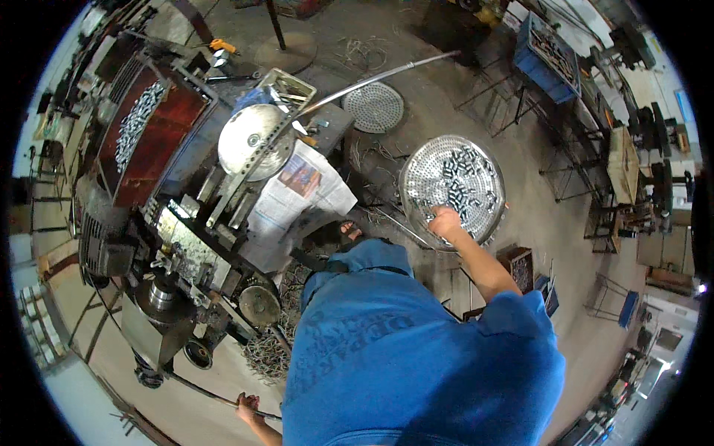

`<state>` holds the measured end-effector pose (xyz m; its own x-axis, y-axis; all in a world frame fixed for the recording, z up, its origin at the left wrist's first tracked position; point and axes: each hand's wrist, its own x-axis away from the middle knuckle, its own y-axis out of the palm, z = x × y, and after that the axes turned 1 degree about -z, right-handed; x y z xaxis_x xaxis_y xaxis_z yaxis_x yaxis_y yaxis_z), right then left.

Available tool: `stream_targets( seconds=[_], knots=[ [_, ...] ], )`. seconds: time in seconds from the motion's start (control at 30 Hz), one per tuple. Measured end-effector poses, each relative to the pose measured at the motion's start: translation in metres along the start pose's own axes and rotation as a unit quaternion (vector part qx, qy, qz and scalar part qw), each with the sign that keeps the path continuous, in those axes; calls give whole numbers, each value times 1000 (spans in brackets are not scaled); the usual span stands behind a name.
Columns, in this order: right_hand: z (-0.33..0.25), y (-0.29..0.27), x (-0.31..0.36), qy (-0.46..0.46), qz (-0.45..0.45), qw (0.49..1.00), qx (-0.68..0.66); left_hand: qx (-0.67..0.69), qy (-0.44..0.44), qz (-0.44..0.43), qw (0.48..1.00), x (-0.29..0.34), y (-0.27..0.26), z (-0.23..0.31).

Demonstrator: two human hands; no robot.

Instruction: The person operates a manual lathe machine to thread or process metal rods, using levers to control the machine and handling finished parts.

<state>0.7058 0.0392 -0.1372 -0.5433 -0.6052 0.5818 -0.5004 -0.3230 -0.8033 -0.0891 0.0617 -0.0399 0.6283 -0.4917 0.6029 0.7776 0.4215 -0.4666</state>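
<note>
My right hand (444,221) reaches down to the near side of a round perforated metal tray (418,167). Its fingers are drawn together, and what they hold, if anything, is hidden. Beyond it, many small cylindrical metal pieces (465,175) lie loose in the tray. Far to the left, my left hand (248,407) is closed around a long dark rod (201,392) that runs out from the machine (190,241). On that machine, a bright chuck-like cylinder (161,293) sits above the rod.
A red-brown hopper (152,141) holds many metal pieces. Newspaper (279,215) and a pale round disc (254,140) lie beside a long bar (357,85). Metal shavings (268,353) pile up by the machine. A second perforated disc (373,106) and a blue crate (547,59) stand farther off.
</note>
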Motion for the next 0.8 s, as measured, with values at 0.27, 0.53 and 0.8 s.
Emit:
stream_targets(
  seconds=[0.27, 0.53, 0.8],
  knots=[
    [36, -21, -70, -26, 101, 988, 115, -35, -21, 13, 999, 2, -4, -1],
    [51, -3, -119, -121, 16, 950, 289, 1, 108, 37, 994, 23, 1, -13],
    [37, -22, -125, -30, -70, 929, 362, -54, 132, 160, 977, 11, 20, -33]
  ],
)
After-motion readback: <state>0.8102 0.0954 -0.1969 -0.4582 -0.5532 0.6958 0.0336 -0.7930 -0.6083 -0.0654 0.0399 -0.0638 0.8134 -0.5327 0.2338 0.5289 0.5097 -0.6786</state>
